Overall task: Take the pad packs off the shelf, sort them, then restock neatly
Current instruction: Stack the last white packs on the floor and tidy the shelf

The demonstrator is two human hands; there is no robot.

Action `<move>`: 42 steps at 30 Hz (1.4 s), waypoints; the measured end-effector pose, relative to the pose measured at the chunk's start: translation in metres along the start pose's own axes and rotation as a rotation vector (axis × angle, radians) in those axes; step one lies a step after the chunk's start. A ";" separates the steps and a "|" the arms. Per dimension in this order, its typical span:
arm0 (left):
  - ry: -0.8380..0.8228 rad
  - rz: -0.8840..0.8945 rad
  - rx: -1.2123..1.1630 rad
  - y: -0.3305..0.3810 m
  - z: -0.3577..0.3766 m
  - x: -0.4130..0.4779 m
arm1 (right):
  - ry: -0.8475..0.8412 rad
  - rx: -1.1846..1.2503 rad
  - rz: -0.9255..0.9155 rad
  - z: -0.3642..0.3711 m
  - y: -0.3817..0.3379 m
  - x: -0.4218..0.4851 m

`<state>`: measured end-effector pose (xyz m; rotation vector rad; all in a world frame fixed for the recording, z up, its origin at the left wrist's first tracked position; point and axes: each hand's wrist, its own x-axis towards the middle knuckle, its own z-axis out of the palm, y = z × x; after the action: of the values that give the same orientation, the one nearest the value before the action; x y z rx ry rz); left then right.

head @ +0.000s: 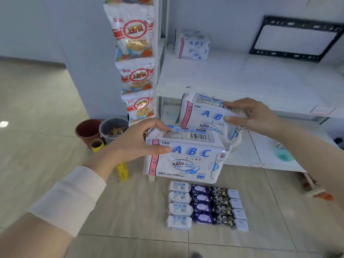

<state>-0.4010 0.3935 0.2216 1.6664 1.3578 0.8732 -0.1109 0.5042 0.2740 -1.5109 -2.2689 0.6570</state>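
Left hand (137, 144) grasps a soft white plastic ABC pad pack (188, 157); right hand (249, 116) grasps a second pack (204, 117). Slick film may slip from either grip, scattering the sorted floor rows (204, 207).

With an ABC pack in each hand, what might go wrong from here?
The left hand grips the nearer ABC pack by one corner; it might slip onto the sorted rows on the floor below. The right hand holds the farther ABC pack under the shelf edge, which it could snag.
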 end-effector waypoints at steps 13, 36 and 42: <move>0.101 0.040 0.076 0.045 0.008 0.122 | -0.001 -0.054 -0.114 -0.086 0.046 0.110; 0.214 0.026 0.127 0.006 -0.043 0.330 | -0.051 -0.117 -0.187 -0.079 0.075 0.370; 0.213 0.036 0.094 -0.016 -0.057 0.366 | -0.075 -0.013 -0.174 -0.056 0.075 0.413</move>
<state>-0.3904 0.7639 0.2419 1.7109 1.5370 1.0467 -0.1807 0.9220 0.2893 -1.2960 -2.4310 0.6597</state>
